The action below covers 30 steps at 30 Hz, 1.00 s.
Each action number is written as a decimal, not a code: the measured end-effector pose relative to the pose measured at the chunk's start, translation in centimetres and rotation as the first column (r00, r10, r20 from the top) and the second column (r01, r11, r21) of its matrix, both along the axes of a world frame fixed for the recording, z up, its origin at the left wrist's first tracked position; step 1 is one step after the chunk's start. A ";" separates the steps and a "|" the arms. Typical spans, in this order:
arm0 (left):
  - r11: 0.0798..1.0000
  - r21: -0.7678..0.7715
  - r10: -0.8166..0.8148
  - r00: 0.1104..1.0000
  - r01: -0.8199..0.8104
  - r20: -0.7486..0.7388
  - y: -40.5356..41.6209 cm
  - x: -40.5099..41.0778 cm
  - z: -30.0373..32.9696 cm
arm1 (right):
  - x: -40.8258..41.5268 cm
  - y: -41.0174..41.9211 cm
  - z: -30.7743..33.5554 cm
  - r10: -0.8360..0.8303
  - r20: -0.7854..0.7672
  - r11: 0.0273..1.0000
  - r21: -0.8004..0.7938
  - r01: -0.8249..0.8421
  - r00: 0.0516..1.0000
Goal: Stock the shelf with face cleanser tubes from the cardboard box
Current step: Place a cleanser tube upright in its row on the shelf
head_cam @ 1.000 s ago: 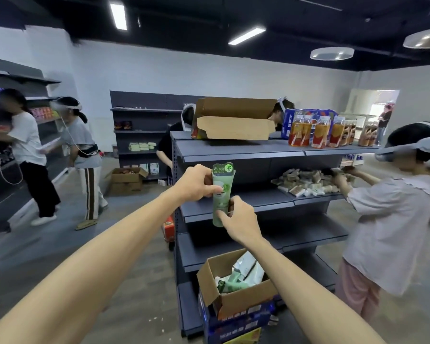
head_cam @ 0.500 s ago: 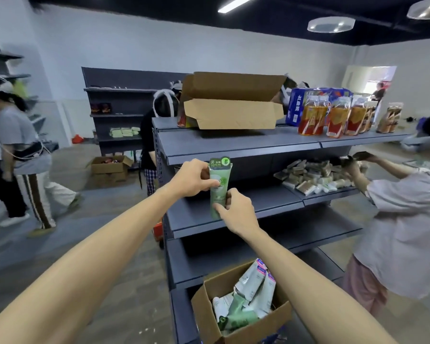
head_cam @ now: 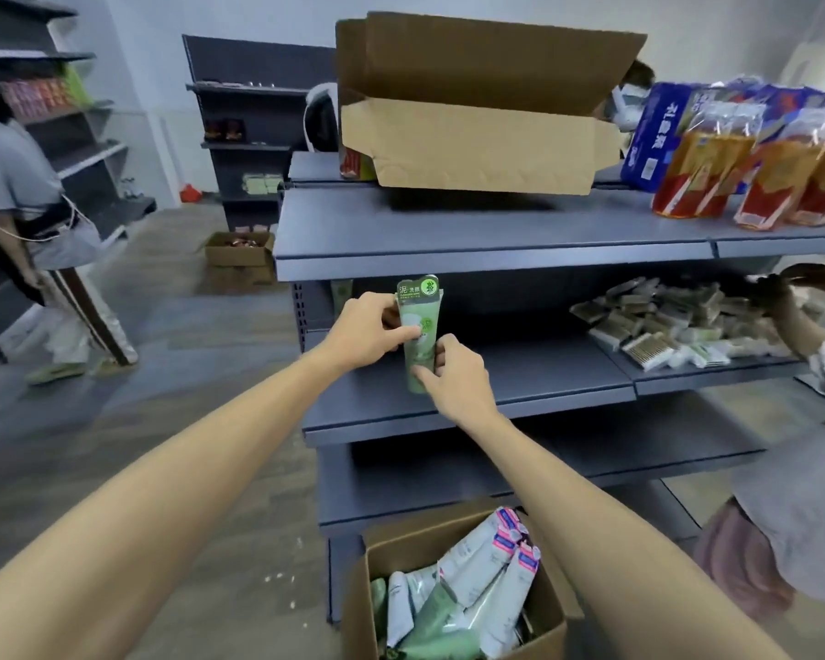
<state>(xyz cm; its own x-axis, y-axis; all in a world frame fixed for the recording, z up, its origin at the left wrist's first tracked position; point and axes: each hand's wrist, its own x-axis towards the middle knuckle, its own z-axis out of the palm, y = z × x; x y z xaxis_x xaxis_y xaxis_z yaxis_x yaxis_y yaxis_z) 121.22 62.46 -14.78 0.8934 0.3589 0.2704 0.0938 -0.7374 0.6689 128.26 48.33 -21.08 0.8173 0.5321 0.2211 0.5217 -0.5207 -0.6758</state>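
Observation:
A green face cleanser tube (head_cam: 419, 326) stands upright over the middle shelf (head_cam: 520, 373) of the grey rack. My left hand (head_cam: 370, 328) grips its upper part from the left, and my right hand (head_cam: 453, 373) pinches its lower end from the right. Below my arms, an open cardboard box (head_cam: 363, 588) holds several more tubes (head_cam: 472, 583), green, white and pink-capped ones. Another green tube (head_cam: 340, 292) stands at the shelf's back left, partly hidden.
A large open cardboard box (head_cam: 472, 145) sits on the top shelf beside packaged drinks (head_cam: 715, 178). To the right, another person's hand (head_cam: 791, 283) reaches into a pile of small packs (head_cam: 663, 321). A person (head_cam: 29, 231) walks on the left by another shelf. A small box (head_cam: 239, 250) stands on the floor.
The view has moved closer and lower toward the rack. Both hands have carried the tube in over the middle shelf, keeping the same hold on it.

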 end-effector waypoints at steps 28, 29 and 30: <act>0.974 0.076 0.208 0.976 -0.212 0.062 18.6 11.8 -14.6 | 13.3 20.4 -12.9 0.105 0.006 0.991 0.080 -0.105 0.994; 0.972 0.087 0.211 0.975 -0.217 0.068 19.3 12.0 -14.7 | 13.5 21.0 -13.2 0.111 -0.001 0.990 0.092 -0.111 0.994; 0.971 0.094 0.213 0.974 -0.220 0.076 19.8 12.1 -14.8 | 13.6 21.6 -13.4 0.124 -0.007 0.987 0.102 -0.123 0.992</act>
